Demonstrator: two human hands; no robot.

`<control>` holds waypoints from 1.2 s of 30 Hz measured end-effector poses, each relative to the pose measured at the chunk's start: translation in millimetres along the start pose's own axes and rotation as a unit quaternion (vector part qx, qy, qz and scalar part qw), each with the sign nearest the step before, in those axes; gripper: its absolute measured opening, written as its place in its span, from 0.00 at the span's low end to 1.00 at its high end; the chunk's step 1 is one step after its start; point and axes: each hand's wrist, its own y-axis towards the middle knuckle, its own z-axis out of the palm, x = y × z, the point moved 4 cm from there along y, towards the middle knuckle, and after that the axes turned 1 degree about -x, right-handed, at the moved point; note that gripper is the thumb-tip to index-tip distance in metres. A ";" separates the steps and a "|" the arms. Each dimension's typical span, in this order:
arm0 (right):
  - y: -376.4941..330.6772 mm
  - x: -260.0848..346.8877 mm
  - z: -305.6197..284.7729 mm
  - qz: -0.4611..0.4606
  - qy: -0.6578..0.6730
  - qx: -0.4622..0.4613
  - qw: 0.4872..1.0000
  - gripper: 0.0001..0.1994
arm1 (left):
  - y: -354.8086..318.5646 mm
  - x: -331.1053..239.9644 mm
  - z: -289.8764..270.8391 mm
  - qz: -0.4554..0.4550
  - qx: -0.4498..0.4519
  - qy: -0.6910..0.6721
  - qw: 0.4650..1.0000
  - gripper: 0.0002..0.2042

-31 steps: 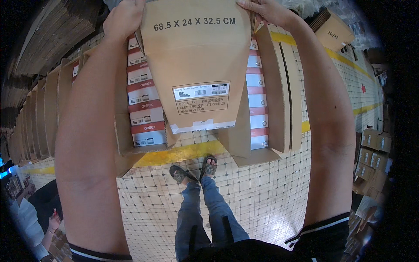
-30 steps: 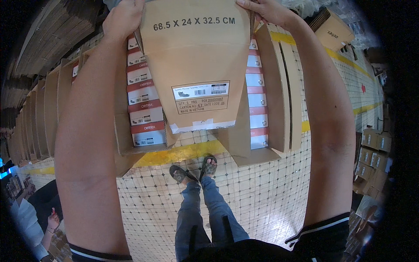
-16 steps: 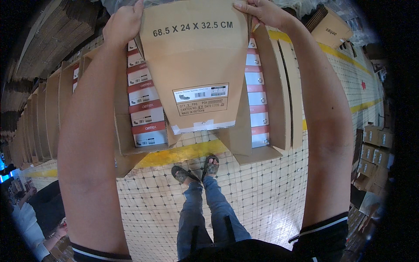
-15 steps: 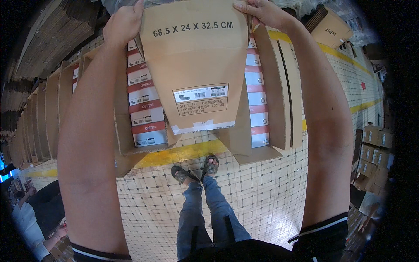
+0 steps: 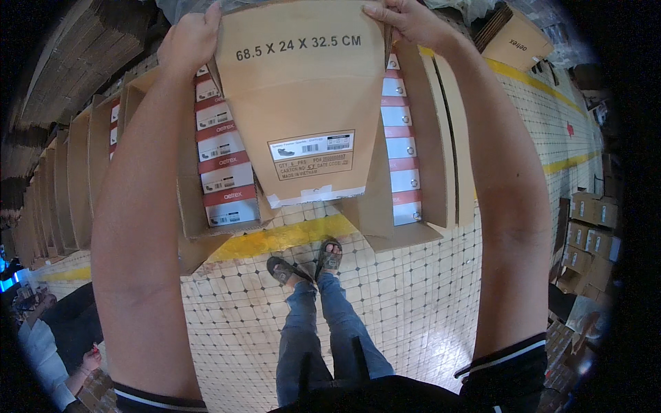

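Between my hands is a brown cardboard carton (image 5: 303, 103), its tall side facing me, with a white label and a stamped box low on it and tape along its bottom edge. My left hand (image 5: 190, 43) is closed on its upper left edge. At the upper right edge, my right hand (image 5: 406, 22) grips it with the thumb on the face. On either side behind it stand open cartons; a column of red-and-white shoe boxes (image 5: 226, 155) fills the left one, and another column of shoe boxes (image 5: 401, 148) the right one. The carton's top is partly cut off by the frame.
More open cartons (image 5: 82, 165) line up on the left, below stacks of flat cardboard (image 5: 86, 65). Closed cartons (image 5: 589, 241) are piled at the far right, and another carton (image 5: 516, 43) stands at upper right. A co-worker's hand (image 5: 91, 359) shows at lower left. Yellow stripes (image 5: 289, 234) cross the tiled floor.
The view has shifted a little, so the carton and my hands appear slightly further left. Both hands keep the same hold on the carton.
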 end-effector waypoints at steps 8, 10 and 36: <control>-97.2 -60.3 82.6 -0.030 -0.193 -0.094 0.976 0.20 | -127.4 32.3 63.4 0.022 -0.017 -0.005 1.000 0.31; -187.9 -86.7 131.5 0.041 -0.260 -0.045 0.964 0.17 | -235.3 39.4 91.6 0.000 0.065 0.002 0.998 0.30; -201.6 -197.8 285.7 0.292 -0.231 -0.210 0.904 0.12 | -242.8 21.3 235.4 -0.211 0.095 0.016 0.973 0.37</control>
